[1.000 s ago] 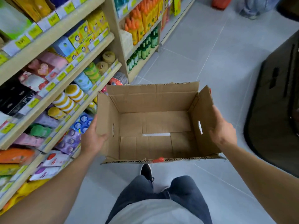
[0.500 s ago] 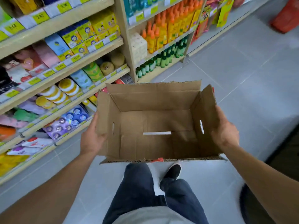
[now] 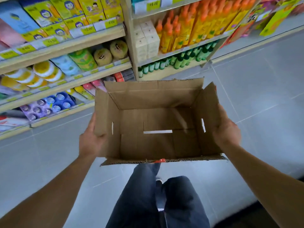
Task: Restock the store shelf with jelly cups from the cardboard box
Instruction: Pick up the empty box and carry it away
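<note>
Both arms out front, elbows bent, forearms angled inward. Left hand (image 3: 91, 142) pressed flat against the left outer wall of the cardboard box (image 3: 158, 122), fingers running underneath, out of sight. Right hand (image 3: 226, 132) mirrors it on the right outer wall, palm against the cardboard, thumb along the wall. Box carried between the two palms, held off the floor (image 3: 246, 99) at waist level, top flaps open, inside bare down to the bottom panels. Store shelf (image 3: 65, 86) to the left, well apart from the box, stocked with stacked round cups (image 3: 44, 73) and packets. Orange bottles (image 3: 189, 28) on the next bay. Person's dark trousers (image 3: 156, 198) below the box.
</note>
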